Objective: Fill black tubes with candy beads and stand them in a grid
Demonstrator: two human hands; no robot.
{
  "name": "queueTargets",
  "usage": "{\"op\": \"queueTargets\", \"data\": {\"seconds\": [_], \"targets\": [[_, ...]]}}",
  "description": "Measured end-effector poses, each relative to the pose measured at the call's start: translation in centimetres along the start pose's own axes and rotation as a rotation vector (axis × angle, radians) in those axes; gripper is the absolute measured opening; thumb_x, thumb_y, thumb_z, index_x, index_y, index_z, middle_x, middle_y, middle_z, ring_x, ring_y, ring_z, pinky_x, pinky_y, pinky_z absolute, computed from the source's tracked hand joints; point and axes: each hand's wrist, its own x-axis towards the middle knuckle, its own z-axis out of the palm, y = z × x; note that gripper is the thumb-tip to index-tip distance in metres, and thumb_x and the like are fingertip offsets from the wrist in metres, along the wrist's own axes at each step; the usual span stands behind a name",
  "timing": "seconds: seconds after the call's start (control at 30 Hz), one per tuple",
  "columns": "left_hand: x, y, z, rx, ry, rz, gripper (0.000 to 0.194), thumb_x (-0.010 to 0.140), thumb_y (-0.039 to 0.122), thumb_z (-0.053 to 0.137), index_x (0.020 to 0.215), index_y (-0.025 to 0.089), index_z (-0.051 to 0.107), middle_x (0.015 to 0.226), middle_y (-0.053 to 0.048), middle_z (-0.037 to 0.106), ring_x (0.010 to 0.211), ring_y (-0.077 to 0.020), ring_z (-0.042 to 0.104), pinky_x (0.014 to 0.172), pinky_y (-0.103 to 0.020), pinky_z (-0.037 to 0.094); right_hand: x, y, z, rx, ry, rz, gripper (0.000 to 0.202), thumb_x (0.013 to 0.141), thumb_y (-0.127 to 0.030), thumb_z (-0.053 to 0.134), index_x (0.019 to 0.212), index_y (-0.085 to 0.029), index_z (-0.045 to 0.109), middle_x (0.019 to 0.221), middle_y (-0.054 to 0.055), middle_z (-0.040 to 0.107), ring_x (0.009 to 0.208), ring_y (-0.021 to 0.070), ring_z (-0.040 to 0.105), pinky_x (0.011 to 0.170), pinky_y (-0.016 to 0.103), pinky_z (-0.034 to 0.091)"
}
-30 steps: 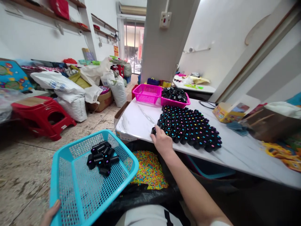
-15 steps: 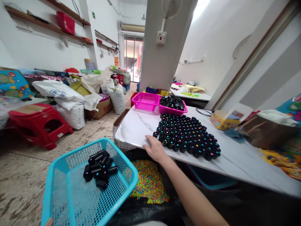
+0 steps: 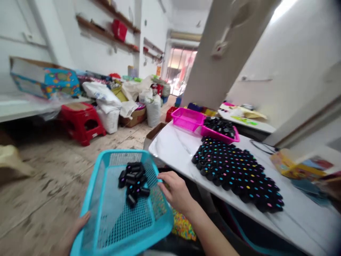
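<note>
A blue plastic basket (image 3: 122,152) with mesh sides hangs low in front of me, tilted a little. Several short black cylinders (image 3: 133,182) with coloured dots on their ends lie loose inside it. On the basket's left rim rests the thumb of my left hand (image 3: 76,229); its other fingers are hidden behind the wall. My right hand (image 3: 176,190) is at the right rim, thumb and fingers closed about the edge. Beside it, on the white table, many like cylinders (image 3: 234,167) stand upright in packed rows, dots facing up.
A pink basket (image 3: 186,121) and another pink basket (image 3: 217,137) heaped with black pieces stand at the table's (image 3: 173,145) far end. Below its near edge, small multicoloured beads (image 3: 183,225) fill a dark bag. A red stool (image 3: 82,122) and white sacks (image 3: 108,113) are on the left.
My right hand has moved from the table edge to the basket's right rim. The view has turned left, and more of my left hand shows on the basket.
</note>
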Motion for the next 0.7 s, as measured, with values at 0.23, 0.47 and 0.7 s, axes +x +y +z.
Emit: {"op": "queueTargets", "data": {"seconds": [0.23,0.47,0.7], "targets": [[-0.5,-0.8,-0.1,-0.070,-0.166,0.011,0.045,0.080,0.048,0.070,0.111,0.015,0.070,0.122,-0.015,0.064,0.118,-0.0347,0.055,0.102,-0.047,0.042,1.3,0.6,5.2,-0.216,-0.534,0.029,0.036,0.082,-0.011,0.059,0.117,-0.018,0.063,0.116,0.012,0.068,0.107,0.0272,0.064,0.091,0.041,0.053],[-1.6,-0.2,-0.3,-0.078,-0.145,0.091,0.043,0.080,0.043,0.070,0.113,0.016,0.070,0.107,-0.013,0.070,0.099,-0.0357,0.065,0.088,-0.047,0.052,3.1,-1.2,5.4,-0.076,-0.648,-0.049,0.056,0.078,-0.017,0.062,0.133,-0.016,0.050,0.128,0.015,0.057,0.109,0.0263,0.063,0.095,0.040,0.051],[-3.3,8.5,-3.1,-0.038,0.143,-0.169,0.050,0.046,0.045,0.088,0.084,0.014,0.075,0.076,-0.016,0.071,0.057,-0.0378,0.065,0.055,-0.051,0.057,-1.0,-0.7,1.0,0.257,-0.117,0.075,0.032,0.085,-0.023,0.061,0.118,-0.025,0.062,0.141,0.010,0.050,0.128,0.0243,0.051,0.107,0.043,0.043]]}}
